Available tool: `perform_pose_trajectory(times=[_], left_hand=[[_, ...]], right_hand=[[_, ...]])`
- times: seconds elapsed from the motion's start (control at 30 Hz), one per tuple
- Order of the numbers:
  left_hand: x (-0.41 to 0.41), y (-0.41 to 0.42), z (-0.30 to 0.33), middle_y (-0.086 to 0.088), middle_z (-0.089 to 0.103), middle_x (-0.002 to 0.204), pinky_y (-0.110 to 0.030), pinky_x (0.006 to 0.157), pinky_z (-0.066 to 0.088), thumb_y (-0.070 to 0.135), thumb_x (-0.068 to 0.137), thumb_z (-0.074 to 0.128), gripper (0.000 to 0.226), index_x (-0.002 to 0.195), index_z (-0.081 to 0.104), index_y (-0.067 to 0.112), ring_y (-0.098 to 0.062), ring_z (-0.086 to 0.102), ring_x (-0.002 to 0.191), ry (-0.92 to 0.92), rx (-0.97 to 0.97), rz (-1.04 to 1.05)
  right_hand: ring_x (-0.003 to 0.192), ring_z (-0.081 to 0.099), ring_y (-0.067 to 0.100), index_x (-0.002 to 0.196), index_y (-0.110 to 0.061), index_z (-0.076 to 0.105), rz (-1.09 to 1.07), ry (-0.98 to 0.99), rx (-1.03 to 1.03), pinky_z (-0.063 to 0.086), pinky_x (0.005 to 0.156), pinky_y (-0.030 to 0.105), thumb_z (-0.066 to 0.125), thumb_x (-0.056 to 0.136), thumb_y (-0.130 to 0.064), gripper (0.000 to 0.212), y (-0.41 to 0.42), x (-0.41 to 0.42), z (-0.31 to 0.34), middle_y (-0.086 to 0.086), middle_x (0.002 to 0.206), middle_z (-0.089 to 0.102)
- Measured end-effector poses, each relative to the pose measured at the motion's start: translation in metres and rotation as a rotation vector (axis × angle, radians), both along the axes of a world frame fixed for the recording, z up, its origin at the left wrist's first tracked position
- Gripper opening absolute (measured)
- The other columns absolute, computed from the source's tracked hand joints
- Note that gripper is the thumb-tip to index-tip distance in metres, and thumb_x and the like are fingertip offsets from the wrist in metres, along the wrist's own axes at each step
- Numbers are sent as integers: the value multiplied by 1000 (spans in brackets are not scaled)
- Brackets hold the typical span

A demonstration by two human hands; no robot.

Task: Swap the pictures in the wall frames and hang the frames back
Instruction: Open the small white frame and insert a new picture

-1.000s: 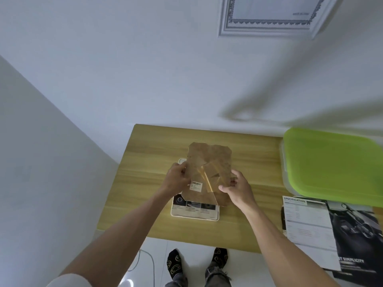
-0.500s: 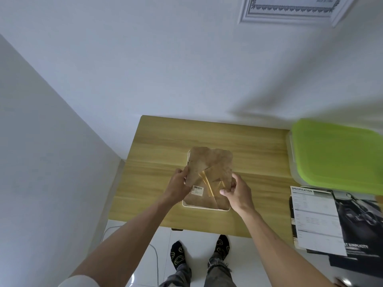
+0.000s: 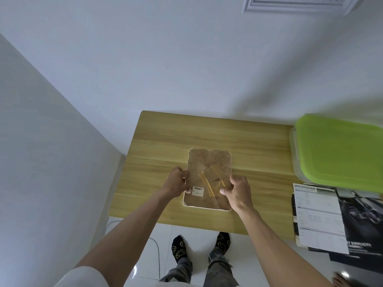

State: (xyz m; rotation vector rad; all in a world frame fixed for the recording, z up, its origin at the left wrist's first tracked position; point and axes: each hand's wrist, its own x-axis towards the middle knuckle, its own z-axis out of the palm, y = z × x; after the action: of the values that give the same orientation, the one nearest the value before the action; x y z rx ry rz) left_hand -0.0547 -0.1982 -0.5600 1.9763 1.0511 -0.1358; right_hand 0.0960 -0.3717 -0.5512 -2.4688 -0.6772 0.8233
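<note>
Brown fibreboard is what sits under my hands: the backing board of a white-rimmed frame that lies face down on the wooden surface, near its front middle. My left hand grips the frame's left edge, fingers curled over the rim with the thumb on the board. If I press unevenly here, I judge the board could seat crooked and pinch the picture underneath, which I cannot see. A barcode label sits just beside my thumb. Across the middle the fold-out stand lies at a slant; it could snag or tear at its hinge if I drag a finger over it. My right hand grips the right edge the same way, fingers curled onto the board. A hard squeeze from both sides might bow the frame and let the board spring out. Further right, a green-lidded box stands well apart, and printed sheets hang over the front edge, likely to slide off at a nudge from my elbow. Another frame hangs on the wall above.
</note>
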Motion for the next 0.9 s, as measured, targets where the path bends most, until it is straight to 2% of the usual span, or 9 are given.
perform_pose_trajectory(times=[0.1, 0.17, 0.27, 0.37, 0.43, 0.5, 0.57, 0.7, 0.9], left_hand=[[4, 0, -1, -3, 41, 99, -34, 81, 53, 6, 75, 81, 41, 110, 64, -8, -20, 50, 79, 65, 33, -86], [6, -3, 6, -6, 43, 104, -38, 85, 50, 8, 67, 84, 50, 110, 62, -3, -26, 51, 91, 144, 72, -186], [12, -4, 18, -12, 45, 116, -44, 85, 50, 17, 65, 85, 71, 125, 50, 1, -33, 50, 108, 260, 208, -321], [23, 2, 20, -14, 30, 145, -45, 95, 45, 31, 55, 92, 124, 151, 15, 8, -34, 35, 130, 361, 394, -466], [34, 6, 17, -16, 2, 161, -45, 117, 23, 37, 52, 93, 141, 154, 0, 7, -33, 12, 146, 400, 461, -574], [44, 9, 15, -13, -16, 161, -43, 122, 1, 39, 53, 92, 147, 153, -9, 5, -26, -10, 150, 437, 485, -675], [51, 14, 13, -11, -22, 160, -40, 122, -2, 37, 54, 92, 148, 152, -13, 3, -22, -17, 148, 467, 459, -742], [53, 23, 13, -12, -24, 159, -37, 123, 1, 37, 55, 92, 148, 152, -15, 3, -23, -16, 149, 452, 403, -789], [48, 30, 11, -5, -28, 158, -41, 122, 1, 44, 56, 90, 148, 152, -17, 8, -18, -17, 148, 413, 355, -808]], right_hand=[[101, 52, 17, 128, -1, 61, 86, -45, -15, 40, 91, 16, 76, 85, -12, 47, 1, 1, 0, 10, 118, 48], [101, 54, 15, 124, -2, 65, 165, -90, -21, 39, 87, 8, 69, 89, -6, 35, 0, -1, -2, 12, 121, 50], [118, 50, 28, 121, -7, 67, 266, -152, -77, 48, 93, 28, 68, 90, -13, 31, 4, 1, -3, 10, 122, 51], [118, 49, 25, 126, -6, 57, 375, -251, -204, 50, 88, 34, 77, 83, -23, 51, 15, 7, 10, 9, 124, 48], [131, 41, 28, 144, -6, 37, 480, -346, -265, 44, 102, 33, 82, 76, -29, 84, 26, 13, 13, 13, 143, 37], [150, 13, 31, 157, -9, 8, 617, -348, -305, 23, 120, 40, 84, 74, -33, 115, 35, 21, 14, 17, 163, 7], [152, -9, 28, 157, -9, -7, 736, -315, -365, 9, 124, 43, 83, 75, -36, 124, 44, 30, 14, 14, 164, -16], [151, -14, 29, 156, -8, -10, 831, -231, -420, 8, 123, 43, 82, 76, -34, 125, 53, 40, 13, 15, 161, -23], [151, -16, 23, 156, -14, -11, 790, -145, -372, 9, 122, 45, 85, 74, -32, 128, 53, 47, 6, 7, 161, -27]])
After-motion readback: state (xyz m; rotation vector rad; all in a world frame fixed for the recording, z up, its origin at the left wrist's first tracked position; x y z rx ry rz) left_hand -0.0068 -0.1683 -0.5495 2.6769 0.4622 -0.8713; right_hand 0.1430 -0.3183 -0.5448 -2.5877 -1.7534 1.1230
